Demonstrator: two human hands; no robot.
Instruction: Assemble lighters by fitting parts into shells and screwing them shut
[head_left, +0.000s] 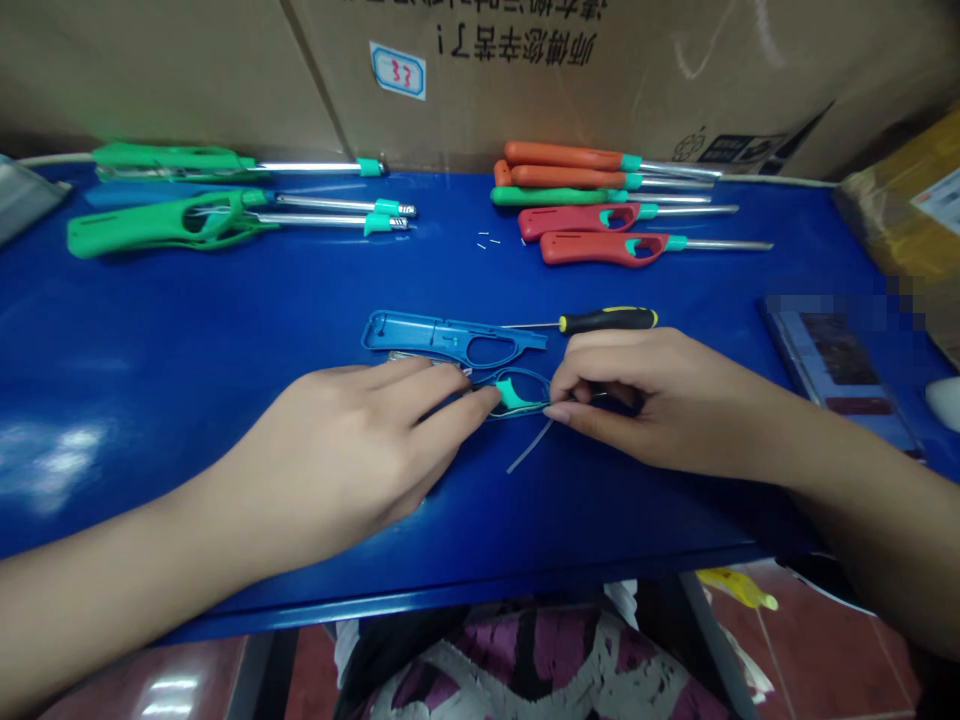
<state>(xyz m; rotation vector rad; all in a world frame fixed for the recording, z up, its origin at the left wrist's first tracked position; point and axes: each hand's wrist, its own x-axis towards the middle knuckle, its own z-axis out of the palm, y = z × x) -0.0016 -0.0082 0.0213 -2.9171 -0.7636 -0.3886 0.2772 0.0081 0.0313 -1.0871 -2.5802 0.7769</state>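
Note:
A blue lighter body lies opened on the blue table (225,330): one shell half (450,337) lies just beyond my hands. The other half, with a teal trigger (514,393), is under my fingers. My left hand (360,450) lies flat on it, fingers stretched out and pressing it down, index tip at the trigger. My right hand (637,395) is pinched on a thin part at the trigger's right side; a thin grey tube (529,447) trails out below it. A black and yellow screwdriver (607,320) lies just beyond my right hand.
Several green long-nosed lighters (172,220) lie at the back left, several orange, red and green ones (600,200) at the back right. Small pins (487,240) lie between them. Cardboard boxes (525,70) wall the back. A booklet (840,360) lies at the right edge.

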